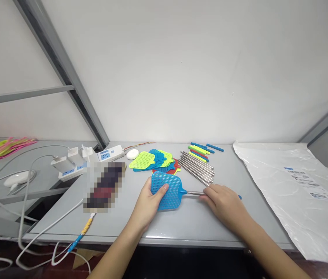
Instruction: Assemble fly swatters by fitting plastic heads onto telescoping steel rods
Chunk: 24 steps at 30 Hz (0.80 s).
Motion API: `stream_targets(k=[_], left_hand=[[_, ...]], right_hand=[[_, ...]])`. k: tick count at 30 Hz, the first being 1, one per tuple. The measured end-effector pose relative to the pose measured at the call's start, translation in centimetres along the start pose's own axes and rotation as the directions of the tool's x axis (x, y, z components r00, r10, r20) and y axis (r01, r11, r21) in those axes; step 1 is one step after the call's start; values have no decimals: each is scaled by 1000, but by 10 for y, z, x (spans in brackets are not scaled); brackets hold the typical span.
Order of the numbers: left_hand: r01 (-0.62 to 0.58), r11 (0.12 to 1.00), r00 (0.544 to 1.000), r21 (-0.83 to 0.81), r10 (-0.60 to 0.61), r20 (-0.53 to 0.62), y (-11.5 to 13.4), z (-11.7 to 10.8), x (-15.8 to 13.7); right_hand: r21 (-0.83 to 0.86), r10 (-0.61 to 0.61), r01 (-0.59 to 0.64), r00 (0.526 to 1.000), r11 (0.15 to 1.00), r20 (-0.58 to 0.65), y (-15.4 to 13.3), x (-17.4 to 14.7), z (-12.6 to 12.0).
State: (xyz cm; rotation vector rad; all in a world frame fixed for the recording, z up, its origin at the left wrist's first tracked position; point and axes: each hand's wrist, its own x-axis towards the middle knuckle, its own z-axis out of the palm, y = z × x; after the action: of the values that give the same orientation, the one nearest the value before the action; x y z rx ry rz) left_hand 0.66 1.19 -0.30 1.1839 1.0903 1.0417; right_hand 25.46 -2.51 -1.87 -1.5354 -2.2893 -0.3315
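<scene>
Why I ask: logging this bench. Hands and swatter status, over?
Left hand gripping blue swatter head. Right hand holding its metal shaft. Loose rods just beyond right hand; nothing seen blocking.

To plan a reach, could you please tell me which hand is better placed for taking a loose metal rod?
Probably the right hand: it grips the metal shaft close to the rods, while the left hand holds the blue flyswatter head.

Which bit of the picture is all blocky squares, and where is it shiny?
In the head view, blocky squares cover a patch left of the hands; also in the head view, the table glares near its front edge, the metal rods gleam, and the blue mesh paddle is sharp enough to show its holes.
</scene>
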Motion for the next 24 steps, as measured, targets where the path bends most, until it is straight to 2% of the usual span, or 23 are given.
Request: stream_targets(k=[3,4,6,8,10,14,18,20,21,24], left_hand=[[-204,952,961,227,239,-137,-1,0,-1],[-262,906,936,333,323,-142,-1,-1,-2],[-344,798,900,494,431,-69,-1,-1,-3],[-381,744,899,549,438,30,0,-2,-3],[-373,756,917,537,390,87,-1,-3,-3],[-329,802,941,499,324,99,-3,-5,-1],[-327,766,941,554,317,117,-4,-5,0],[-333,686,927,647,363,93,-3,-5,-1],[-328,615,914,717,397,78,-2,-4,-1],[-281,325,865,903,493,92,1,1,-4]], right_hand=[[17,1,-1,1000,1000,-16,-1,-1,-2],[22,0,0,1000,1000,-19,-1,-1,-2],[22,-3,3,1000,1000,-16,0,-2,-3],[21,-2,2,1000,1000,-8,0,-3,-3],[25,-1,1,1000,1000,1,1,-4,-3],[31,-3,3,1000,1000,4,1,-5,-4],[13,-13,13,1000,1000,-24,0,-5,-5],[0,-14,14,999,1000,-38,-1,-4,-5],[-6,-11,11,999,1000,-42,-2,-4,-5],[-12,6,-6,999,1000,-39,-3,-3,-3]])
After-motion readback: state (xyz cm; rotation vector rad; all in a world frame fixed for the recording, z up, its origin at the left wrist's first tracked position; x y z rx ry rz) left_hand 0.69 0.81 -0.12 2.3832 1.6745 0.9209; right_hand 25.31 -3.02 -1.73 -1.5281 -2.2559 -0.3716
